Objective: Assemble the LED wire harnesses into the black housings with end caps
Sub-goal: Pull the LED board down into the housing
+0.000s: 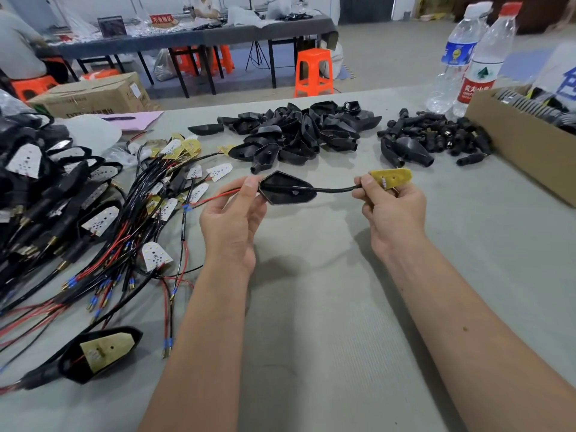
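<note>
Grey felt table [327, 307], workshop behind

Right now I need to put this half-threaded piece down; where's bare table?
Bare grey mat lies between the forearms, and right of them up to the brown cardboard box. Crowded: tangled red-and-black wire harnesses left, pile of black plastic housings ahead.

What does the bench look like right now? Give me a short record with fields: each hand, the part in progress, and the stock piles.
left hand: grips black housing, held above the table
right hand: pinches LED board, yellow back showing
wire: black lead runs from board into housing; red lead exits at the left
board seated: not yet, still outside the housing
empty housings: heap at centre back
end caps: pile right of the heap
loose harnesses: spread at left
</note>
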Demonstrator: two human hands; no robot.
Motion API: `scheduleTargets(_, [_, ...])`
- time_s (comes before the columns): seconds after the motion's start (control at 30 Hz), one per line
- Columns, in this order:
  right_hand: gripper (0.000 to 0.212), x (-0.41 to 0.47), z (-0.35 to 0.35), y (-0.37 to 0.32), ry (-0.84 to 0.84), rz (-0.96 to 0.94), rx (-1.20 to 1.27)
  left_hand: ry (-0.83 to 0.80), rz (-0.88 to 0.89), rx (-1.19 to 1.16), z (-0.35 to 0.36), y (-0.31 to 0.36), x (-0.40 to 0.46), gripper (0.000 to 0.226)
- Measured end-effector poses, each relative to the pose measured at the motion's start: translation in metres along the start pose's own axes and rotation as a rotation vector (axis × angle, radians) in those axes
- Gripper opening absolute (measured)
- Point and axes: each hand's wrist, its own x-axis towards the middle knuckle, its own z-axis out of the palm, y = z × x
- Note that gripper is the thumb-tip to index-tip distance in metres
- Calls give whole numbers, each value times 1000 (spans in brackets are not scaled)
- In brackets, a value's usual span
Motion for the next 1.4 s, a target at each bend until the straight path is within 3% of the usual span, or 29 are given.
scheduleTargets(0.1, [5, -1, 2, 0, -45, 16, 113, -37, -8, 37, 3, -1, -2, 11])
scheduleTargets(0.23, [36, -8, 10, -1, -206, 125, 260, -64, -81, 56, 10, -10, -8, 14])
scheduleTargets(0.33, [30, -12, 13, 0, -269, 172, 265, -36, -71, 51, 16, -14, -10, 10])
scheduleTargets(0.47, [19, -13, 15, 4, -253, 67, 25, 92, -19, 1, 17, -16, -9, 12])
scheduleTargets(0.6, [14, -13, 11, 10, -184, -104, -266, 96, 15, 45, 14, -17, -8, 13])
scheduleTargets(0.83, [3, -16, 13, 19, -238, -203, -436, 14, 55, 177, 20, -27, -12, 16])
scheduleTargets(0.97, [14, -14, 16, 20, -307, -146, -375, 31, 29, 164, 20, -26, -13, 16])
scheduleTargets(1.1, [4, -15, 15, 19, -211, -202, -411, -12, 0, 149, 21, -23, -15, 17])
scheduleTargets(1.2, [21, -14, 10, 16, -103, -287, -463, -46, -22, 129, 24, -24, -17, 16])
scheduleTargets(1.4, [22, -20, 12, 11, -27, -512, -589, -7, -91, 51, 26, -27, -15, 13])
